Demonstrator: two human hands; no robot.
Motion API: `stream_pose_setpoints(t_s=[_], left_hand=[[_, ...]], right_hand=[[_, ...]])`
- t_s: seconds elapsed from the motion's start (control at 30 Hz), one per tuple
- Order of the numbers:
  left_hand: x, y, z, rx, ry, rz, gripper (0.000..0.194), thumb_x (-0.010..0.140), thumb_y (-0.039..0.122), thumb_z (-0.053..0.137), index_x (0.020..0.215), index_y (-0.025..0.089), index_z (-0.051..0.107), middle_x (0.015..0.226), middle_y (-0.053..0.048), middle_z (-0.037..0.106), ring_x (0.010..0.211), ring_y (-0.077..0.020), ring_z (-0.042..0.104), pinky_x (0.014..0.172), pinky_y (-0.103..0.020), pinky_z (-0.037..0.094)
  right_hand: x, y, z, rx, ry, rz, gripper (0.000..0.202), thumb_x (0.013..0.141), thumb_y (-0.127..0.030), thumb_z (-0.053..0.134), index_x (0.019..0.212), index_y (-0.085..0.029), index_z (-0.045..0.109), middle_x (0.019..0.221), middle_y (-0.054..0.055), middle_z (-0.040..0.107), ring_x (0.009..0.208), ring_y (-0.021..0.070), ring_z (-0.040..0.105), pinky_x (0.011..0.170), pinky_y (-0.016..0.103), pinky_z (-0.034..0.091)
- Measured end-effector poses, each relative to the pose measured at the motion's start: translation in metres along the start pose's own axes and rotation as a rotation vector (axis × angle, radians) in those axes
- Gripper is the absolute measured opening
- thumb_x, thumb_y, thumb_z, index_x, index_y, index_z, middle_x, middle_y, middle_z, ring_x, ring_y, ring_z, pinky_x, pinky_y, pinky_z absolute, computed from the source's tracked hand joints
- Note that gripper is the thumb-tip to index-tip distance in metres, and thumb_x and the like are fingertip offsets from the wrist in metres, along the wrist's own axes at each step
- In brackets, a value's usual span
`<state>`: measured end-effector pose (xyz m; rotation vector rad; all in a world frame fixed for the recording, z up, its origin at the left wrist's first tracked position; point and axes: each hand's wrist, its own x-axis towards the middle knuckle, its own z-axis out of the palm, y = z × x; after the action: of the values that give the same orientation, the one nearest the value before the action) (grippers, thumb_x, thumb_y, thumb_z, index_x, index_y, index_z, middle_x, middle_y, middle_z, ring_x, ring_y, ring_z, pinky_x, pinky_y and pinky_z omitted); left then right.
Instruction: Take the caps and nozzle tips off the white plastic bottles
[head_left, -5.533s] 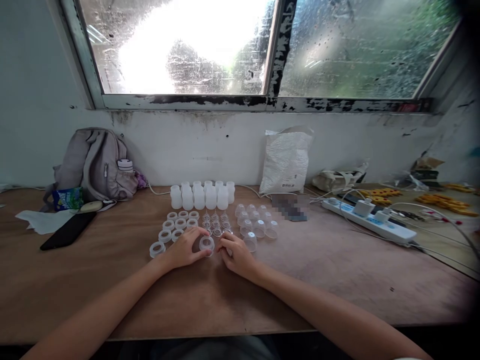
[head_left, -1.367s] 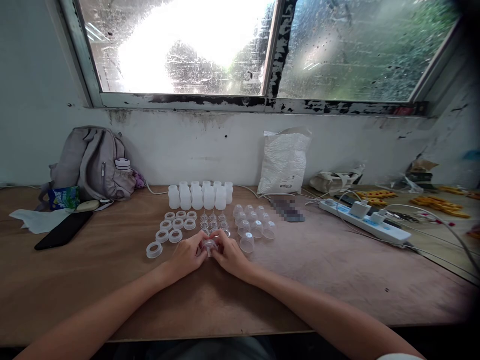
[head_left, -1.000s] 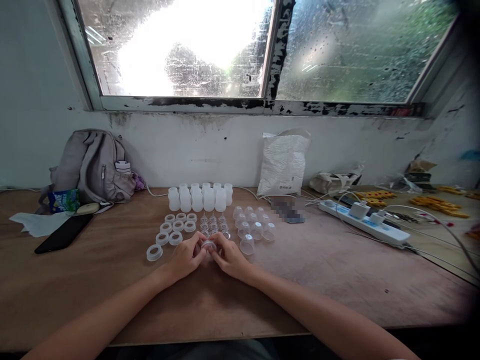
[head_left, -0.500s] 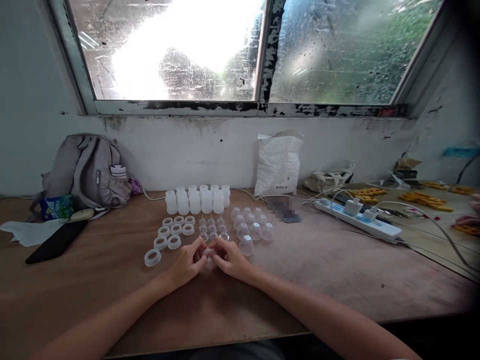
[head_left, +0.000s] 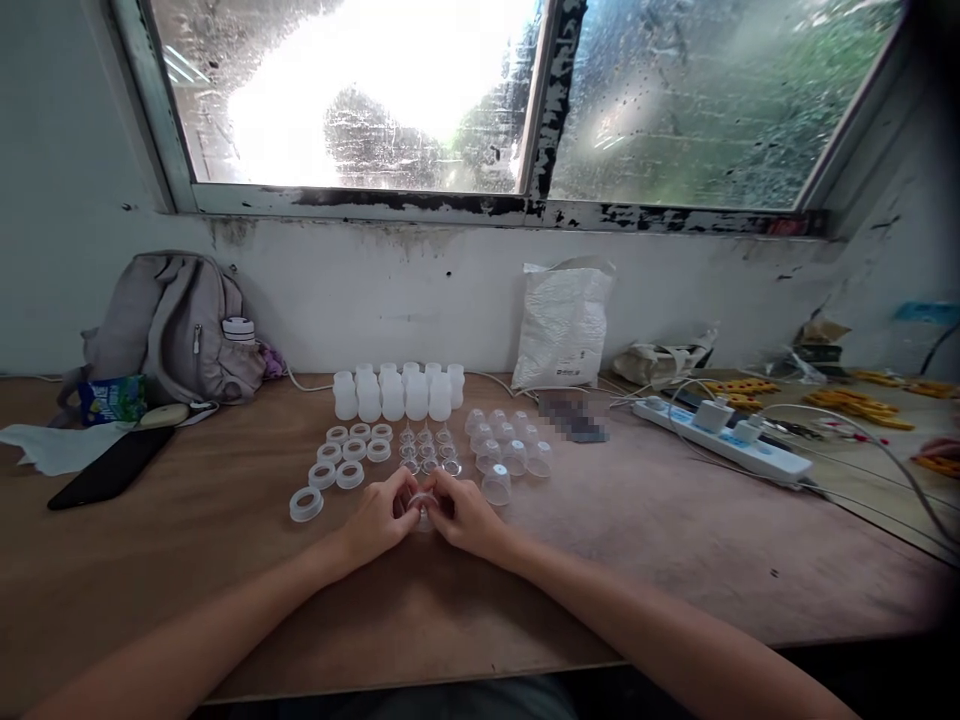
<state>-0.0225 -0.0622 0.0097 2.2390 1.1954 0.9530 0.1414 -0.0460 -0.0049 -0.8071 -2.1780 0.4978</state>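
Observation:
My left hand (head_left: pixel 384 515) and my right hand (head_left: pixel 466 512) meet over the table, fingertips pinched on both sides of a small translucent bottle ring (head_left: pixel 422 499). A clear part shows just below its rim, and the fingers cover much of it. Just beyond the fingers stand several clear bottle nipples (head_left: pixel 427 450) in rows. Left of them lie several loose translucent collar rings (head_left: pixel 350 474), one set apart nearer me. To the right are several clear domed caps (head_left: pixel 514 456), the closest one beside my right hand. Behind stand white frosted bottles (head_left: pixel 393 395) in rows.
A grey backpack (head_left: pixel 176 325), a black phone (head_left: pixel 112 468) and white tissue (head_left: pixel 56 448) lie at left. At right are a white plastic bag (head_left: pixel 564 325), a power strip (head_left: pixel 731 440) with cables, and yellow parts (head_left: pixel 855 405) near another person's hand (head_left: pixel 941 450).
My view has shifted slightly, moving the whole scene a little in the picture. Both hands keep their pinch on the bottle ring, with only small finger movement.

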Motion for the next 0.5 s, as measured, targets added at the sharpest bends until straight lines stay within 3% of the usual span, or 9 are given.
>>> stream_pose_setpoints(t_s=[0.13, 0.5], left_hand=[[-0.0003, -0.0007, -0.0011, -0.02, 0.013, -0.014, 0.014, 0.07, 0.017, 0.047, 0.083, 0.019, 0.043, 0.066, 0.004, 0.051, 0.054, -0.0076, 0.046, 0.052, -0.019, 0.036], [0.0023, -0.0034, 0.0062, 0.057, 0.06, -0.01, 0.016, 0.065, 0.011, 0.043, 0.078, 0.02, 0.038, 0.06, 0.005, 0.045, 0.054, -0.0097, 0.044, 0.054, -0.021, 0.033]], right_hand=[[0.0008, 0.0001, -0.0029, -0.028, -0.016, 0.002, 0.026, 0.065, -0.008, 0.045, 0.088, -0.019, 0.043, 0.06, -0.005, 0.044, 0.051, 0.0079, 0.04, 0.051, 0.018, 0.031], [0.0013, 0.0036, 0.0044, -0.052, -0.019, 0.021, 0.022, 0.07, -0.011, 0.043, 0.09, -0.02, 0.041, 0.06, -0.005, 0.047, 0.052, 0.0087, 0.042, 0.052, 0.018, 0.032]])
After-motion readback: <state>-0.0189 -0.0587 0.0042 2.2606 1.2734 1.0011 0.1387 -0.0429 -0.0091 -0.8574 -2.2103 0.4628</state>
